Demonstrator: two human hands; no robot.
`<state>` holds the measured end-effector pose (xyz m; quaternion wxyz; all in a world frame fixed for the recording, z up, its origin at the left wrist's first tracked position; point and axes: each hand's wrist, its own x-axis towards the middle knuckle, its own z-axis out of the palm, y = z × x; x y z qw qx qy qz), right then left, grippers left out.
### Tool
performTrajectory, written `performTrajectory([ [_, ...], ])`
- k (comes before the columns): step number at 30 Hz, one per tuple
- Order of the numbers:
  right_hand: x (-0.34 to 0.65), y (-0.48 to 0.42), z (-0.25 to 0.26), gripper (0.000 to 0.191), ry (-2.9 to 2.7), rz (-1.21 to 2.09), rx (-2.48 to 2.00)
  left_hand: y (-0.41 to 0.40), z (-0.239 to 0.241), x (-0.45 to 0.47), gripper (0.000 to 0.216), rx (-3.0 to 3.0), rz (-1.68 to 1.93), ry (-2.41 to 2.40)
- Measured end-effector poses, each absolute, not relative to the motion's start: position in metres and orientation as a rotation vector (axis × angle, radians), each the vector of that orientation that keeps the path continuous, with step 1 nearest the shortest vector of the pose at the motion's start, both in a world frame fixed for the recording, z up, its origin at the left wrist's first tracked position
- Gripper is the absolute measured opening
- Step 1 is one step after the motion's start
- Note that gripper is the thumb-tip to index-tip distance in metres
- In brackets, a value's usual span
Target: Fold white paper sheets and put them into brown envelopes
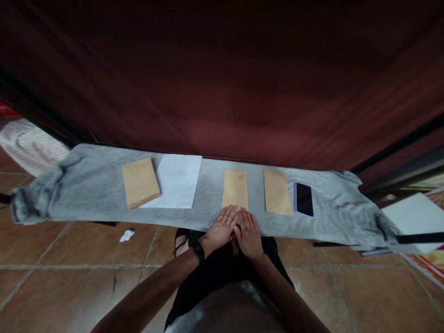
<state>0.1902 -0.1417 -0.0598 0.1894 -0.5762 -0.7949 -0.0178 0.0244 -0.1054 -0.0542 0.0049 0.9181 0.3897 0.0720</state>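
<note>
A brown paper envelope (235,187) lies lengthwise before me on the grey cloth. My left hand (223,226) rests flat on its near end, fingers stretched out. Beside it, my right hand (249,233) also presses flat there, with the fingertips of both hands close together. The near edge of the envelope is hidden under my hands. To the right lies a second brown envelope (278,192). On the left, a stack of brown envelopes (140,182) overlaps a stack of white paper (178,180).
The grey cloth (93,185) covers a narrow surface against a dark red panel (222,106). A phone (304,200) lies at the right. A crumpled white scrap (127,235) is on the tiled floor (104,286). Dark bars stand at both sides.
</note>
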Motion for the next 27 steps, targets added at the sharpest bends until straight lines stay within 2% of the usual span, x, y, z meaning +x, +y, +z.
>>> performTrajectory([
  [11, 0.195, -0.142, -0.061, 0.056, -2.254, -0.108, -1.631, -0.106, -0.052, 0.024, 0.083, 2.856, 0.183, 1.217],
  [21, 0.218, -0.147, -0.053, 0.052, -2.210, -0.051, -1.681, -0.108, -0.056, 0.002, 0.080, 2.809, 0.427, 1.319],
  [27, 0.203, -0.128, -0.038, 0.053, -2.233, 0.056, -1.626, -0.108, -0.058, 0.001, 0.077, 2.801, 0.431, 1.343],
])
